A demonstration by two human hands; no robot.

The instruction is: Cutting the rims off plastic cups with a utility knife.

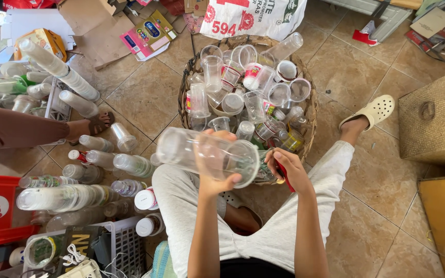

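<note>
Fingers (pixel 231 179) grip stacked clear cups (pixel 207 153) above tan tiled floor (pixel 356 67), beside basket (pixel 311 103).

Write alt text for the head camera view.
Seen from above, a seated person's left hand holds a stack of clear plastic cups, the right hand grips a small red tool, above a round woven basket full of cups on a tiled floor.

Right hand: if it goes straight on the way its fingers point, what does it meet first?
Likely the woven basket, at its near rim. The right hand, holding a small red object, points up-left; the clear plastic cups lie beyond. Depth is unclear.
</note>
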